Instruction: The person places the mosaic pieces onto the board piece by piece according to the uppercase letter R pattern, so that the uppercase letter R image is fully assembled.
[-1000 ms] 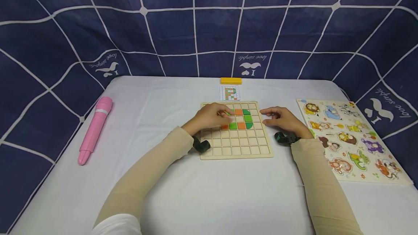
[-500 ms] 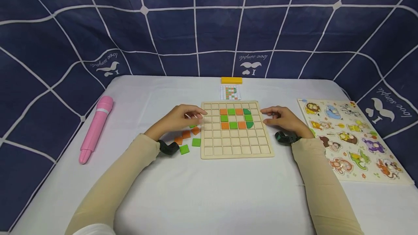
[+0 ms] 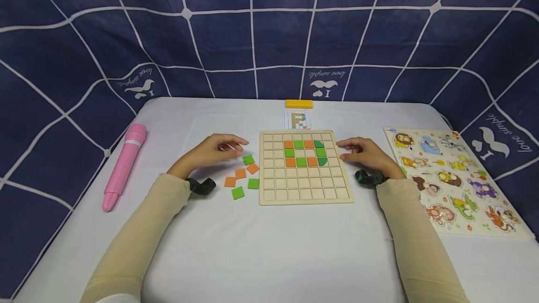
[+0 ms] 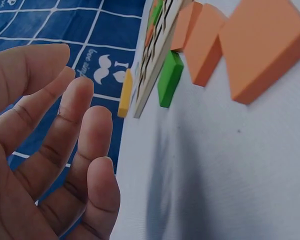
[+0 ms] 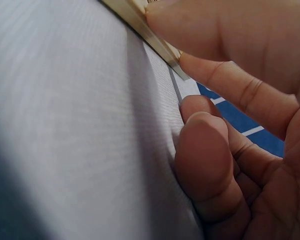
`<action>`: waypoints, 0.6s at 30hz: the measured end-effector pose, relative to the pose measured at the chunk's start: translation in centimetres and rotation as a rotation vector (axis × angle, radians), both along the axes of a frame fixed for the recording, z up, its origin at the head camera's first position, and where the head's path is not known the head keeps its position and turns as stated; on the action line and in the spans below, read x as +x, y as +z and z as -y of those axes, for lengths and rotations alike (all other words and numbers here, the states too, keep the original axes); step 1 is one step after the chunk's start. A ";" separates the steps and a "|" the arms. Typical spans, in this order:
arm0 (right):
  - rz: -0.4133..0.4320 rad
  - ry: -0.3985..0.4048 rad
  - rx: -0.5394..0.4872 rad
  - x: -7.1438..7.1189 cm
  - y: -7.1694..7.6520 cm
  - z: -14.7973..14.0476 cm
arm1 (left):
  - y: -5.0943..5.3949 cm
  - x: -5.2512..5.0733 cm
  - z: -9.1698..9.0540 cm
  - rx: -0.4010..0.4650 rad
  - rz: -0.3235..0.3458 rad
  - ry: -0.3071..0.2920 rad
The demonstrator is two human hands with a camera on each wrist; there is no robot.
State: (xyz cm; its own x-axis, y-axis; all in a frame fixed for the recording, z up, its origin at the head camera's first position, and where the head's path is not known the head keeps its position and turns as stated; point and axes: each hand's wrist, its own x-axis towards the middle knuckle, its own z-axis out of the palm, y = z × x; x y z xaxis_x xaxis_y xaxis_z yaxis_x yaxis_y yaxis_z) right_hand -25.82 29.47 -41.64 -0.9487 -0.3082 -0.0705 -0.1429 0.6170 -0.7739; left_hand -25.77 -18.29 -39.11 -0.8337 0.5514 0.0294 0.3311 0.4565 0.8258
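A square wooden grid board point(image 3: 304, 183) lies on the white table. Orange and green tiles form a closed ring on it, with dark green curved tiles point(image 3: 322, 161) at its right corners. Left of the board are loose tiles, among them an orange tile point(image 3: 229, 182) and a green tile point(image 3: 237, 193). My left hand point(image 3: 208, 152) hovers just beyond these, holding nothing, fingers relaxed; the left wrist view has a green tile point(image 4: 170, 79) beyond its fingertips. My right hand point(image 3: 366, 155) rests at the board's right edge, thumb and forefinger at or against the rim point(image 5: 135, 20).
A card with a coloured grid pattern point(image 3: 297, 119) lies behind the board, in front of a yellow block point(image 3: 299, 104). The pink microphone-shaped object point(image 3: 125, 167) is at far left. An animal puzzle board point(image 3: 455, 181) lies at right, partly under the right sleeve.
My left hand has moved left from above the board to beyond the loose tiles, uncovering them and the ring's left side, where a green tile shows. The right hand has stayed put.
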 end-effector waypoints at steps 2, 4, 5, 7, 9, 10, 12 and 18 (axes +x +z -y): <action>-0.001 0.000 -0.003 0.0 -0.1 0.0 | -0.3 0.0 -0.1 -0.006 0.000 -0.009; -0.004 0.002 -0.007 -0.1 -0.2 -0.1 | -0.5 -0.1 -0.2 -0.017 0.001 -0.011; -0.006 0.004 -0.009 -0.2 -0.2 -0.1 | -0.7 -0.1 -0.2 -0.028 0.000 -0.013; -0.007 0.003 -0.014 -0.2 -0.3 -0.1 | -0.9 -0.3 -0.3 -0.054 -0.003 -0.014; -0.008 0.004 -0.018 -0.3 -0.3 -0.1 | -1.1 -0.4 -0.4 -0.085 -0.009 -0.011; -0.009 0.005 -0.018 -0.3 -0.3 -0.1 | -1.1 -0.5 -0.4 -0.102 -0.014 -0.012; -0.012 0.006 -0.013 -0.3 -0.3 -0.2 | -1.2 -0.6 -0.5 -0.132 -0.018 -0.020; -0.011 0.001 0.006 -0.4 -0.4 -0.2 | -1.3 -1.1 -0.3 -0.191 -0.014 -0.070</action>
State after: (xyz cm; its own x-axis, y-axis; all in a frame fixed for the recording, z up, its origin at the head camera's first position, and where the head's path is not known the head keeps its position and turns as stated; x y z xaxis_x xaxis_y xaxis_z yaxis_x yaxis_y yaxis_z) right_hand -26.18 29.66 -42.03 -0.9492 -0.3085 -0.0624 -0.1516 0.6216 -0.7685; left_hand -26.84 -17.97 -40.41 -0.7935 0.6046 -0.0700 0.3786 0.5803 0.7211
